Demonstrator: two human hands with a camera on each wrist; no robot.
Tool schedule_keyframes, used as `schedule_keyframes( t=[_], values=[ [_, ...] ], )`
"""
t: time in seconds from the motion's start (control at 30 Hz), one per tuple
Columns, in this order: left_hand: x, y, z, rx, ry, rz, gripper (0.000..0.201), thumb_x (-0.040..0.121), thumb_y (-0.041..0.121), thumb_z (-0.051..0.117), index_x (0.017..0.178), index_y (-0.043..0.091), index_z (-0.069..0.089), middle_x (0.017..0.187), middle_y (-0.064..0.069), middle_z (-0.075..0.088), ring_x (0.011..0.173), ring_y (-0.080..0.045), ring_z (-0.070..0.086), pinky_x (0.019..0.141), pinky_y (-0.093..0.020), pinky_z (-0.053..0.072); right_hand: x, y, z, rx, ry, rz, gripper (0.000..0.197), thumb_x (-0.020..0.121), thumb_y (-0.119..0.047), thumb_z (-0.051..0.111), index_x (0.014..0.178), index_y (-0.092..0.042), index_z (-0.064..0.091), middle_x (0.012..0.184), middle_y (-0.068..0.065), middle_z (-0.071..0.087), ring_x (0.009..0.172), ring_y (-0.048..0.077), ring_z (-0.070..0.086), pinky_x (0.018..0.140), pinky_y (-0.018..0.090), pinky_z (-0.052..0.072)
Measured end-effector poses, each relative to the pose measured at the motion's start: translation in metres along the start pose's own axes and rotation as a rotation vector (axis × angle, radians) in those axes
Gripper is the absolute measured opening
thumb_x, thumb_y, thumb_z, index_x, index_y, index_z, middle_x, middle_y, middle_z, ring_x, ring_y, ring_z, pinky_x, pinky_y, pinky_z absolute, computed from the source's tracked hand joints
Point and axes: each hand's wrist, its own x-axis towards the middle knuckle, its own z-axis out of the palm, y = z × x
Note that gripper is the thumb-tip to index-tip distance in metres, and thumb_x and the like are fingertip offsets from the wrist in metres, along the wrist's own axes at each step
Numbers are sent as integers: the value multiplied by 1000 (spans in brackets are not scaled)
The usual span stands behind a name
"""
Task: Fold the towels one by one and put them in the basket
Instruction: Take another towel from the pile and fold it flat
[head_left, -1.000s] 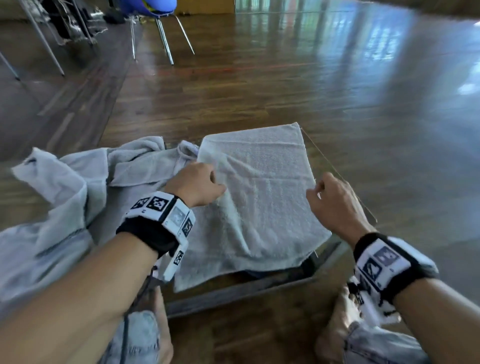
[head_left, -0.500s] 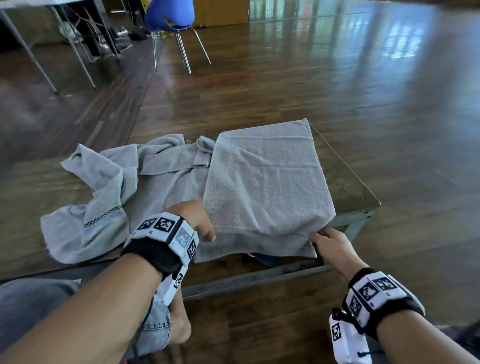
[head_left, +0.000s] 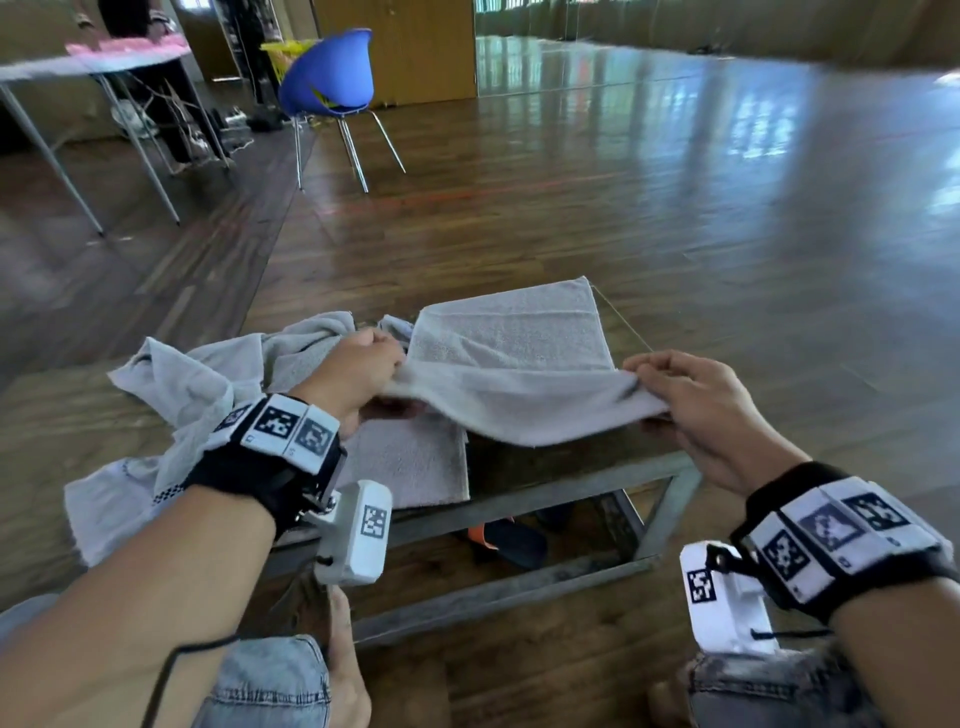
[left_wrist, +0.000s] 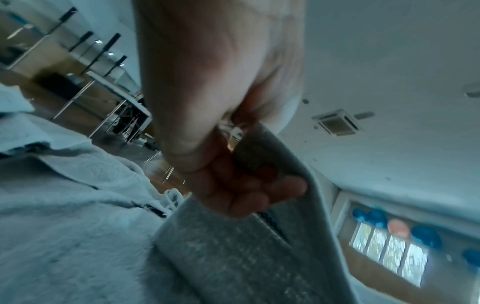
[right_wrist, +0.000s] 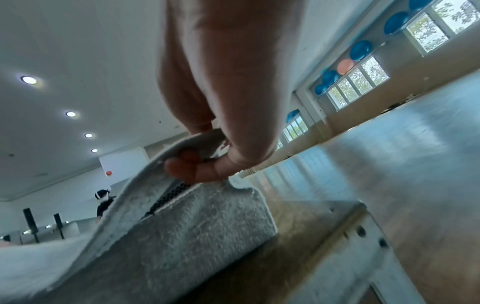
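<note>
Head view: the pale grey terry-cloth towel (head_left: 511, 364) lies on the low wooden bench with a grey metal frame (head_left: 613, 486), far half flat on the top, near half lifted clear of it. Left hand (head_left: 358, 371) and right hand (head_left: 696, 410) each hold one near corner, thumb above and fingers below, clamped on the cloth. The edge between them sags in a shallow curve, so tension is slight. Judgement: corners are held level and well apart so the near edge can travel over the far one as a straight line; this is a halving fold in hand, not yet laid down. Left wrist view: fingers (left_wrist: 262, 195) curl under a doubled hem, the cloth already two layers thick, with a dark woven checker band showing at the fold. Right wrist view: fingers (right_wrist: 192, 166) pinch the same layered edge against the thumb; looped pile is coarse and matte, and the hem is denser and flatter than the field. Cloth is limp and drapes from each grip, so I expect it to need smoothing after landing. A crumpled heap of light grey towels (head_left: 197, 395) sits on the bench just left of the left hand, touching the working towel's left side, apparently waiting their turn. No basket is visible in any view. A blue plastic shell chair on metal legs (head_left: 332, 88) stands well beyond on the glossy wood floor.
</note>
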Motion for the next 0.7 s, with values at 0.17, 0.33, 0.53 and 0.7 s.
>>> schedule_keyframes(
  t=[0.17,0.33,0.53,0.7],
  values=[
    [-4,23,-4,-286,-79,69,37,90,-6,31,100,6,64,96,-15,65,76,-23,67,63,-32,62,-1,-23,-4,36,-68,-57,58,89,17,38,96,-22,80,113,6,71,89,19,77,71,39,63],
    [-7,26,-13,-103,-128,256,44,87,-20,55,121,6,62,107,-15,70,93,-20,70,87,-33,59,-12,-29,-5,-193,-89,-189,81,78,28,48,109,-40,76,114,-14,74,95,13,75,73,36,61],
    [-11,32,-25,254,73,483,19,86,-5,68,94,11,76,88,-10,76,73,-14,72,72,-26,59,-12,-32,1,-310,37,-365,57,75,6,81,103,-44,77,102,-14,77,74,12,73,63,34,58],
    [-10,45,-32,216,207,473,33,94,36,67,82,7,77,72,-12,64,58,-14,59,61,-31,58,-13,-47,11,-234,93,-401,10,84,-36,81,90,-44,78,84,-12,77,62,12,73,56,26,56]
  ],
)
